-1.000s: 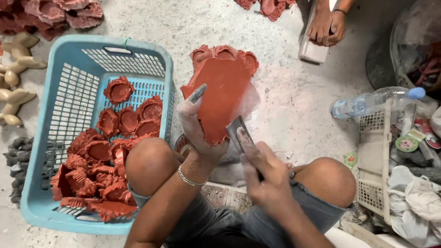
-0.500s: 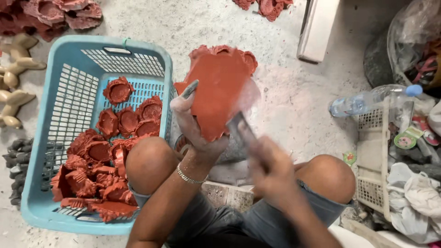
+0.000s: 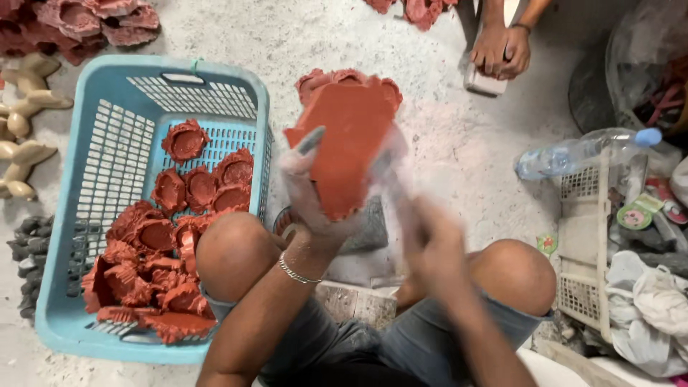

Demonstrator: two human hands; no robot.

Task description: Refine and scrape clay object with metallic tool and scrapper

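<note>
Nearest: the person's two bare knees, with denim shorts below them, seated on the pale dusty floor (image 3: 459, 143).

Left hand (image 3: 315, 204): dust-coated, a thin bracelet (image 3: 297, 272) at the wrist, fingers wrapped around the lower edge of a flat red-brown mould (image 3: 347, 147), holding it raised and tilted above the knees. The mould shows its smooth back; a scalloped rim shows along its top edge.

Right hand (image 3: 430, 240): blurred by motion, just beside the lower right edge of the mould. Whether it is clenched on a tool or empty cannot be told.

Beneath the hands: a grey slab (image 3: 369, 229) on the floor, partly hidden.

Person's left side: a light blue plastic basket (image 3: 115, 129) with slotted walls, holding many red-brown moulded pieces (image 3: 172, 236), flower-like and cupped, heaped towards its near end.

Beyond the basket's outer side: beige figure-shaped casts (image 3: 21, 122) and dark grey pieces (image 3: 29, 251) on the floor.

Person's right side: a white slotted basket (image 3: 584, 244) with cloths and small items, and a clear plastic bottle (image 3: 580, 154) with a blue cap lying across it.

Farthest: further red-brown pieces (image 3: 79, 25) piled at the top left, and another person's hands (image 3: 502, 50) clasped at the top edge above a white block (image 3: 484, 82).
</note>
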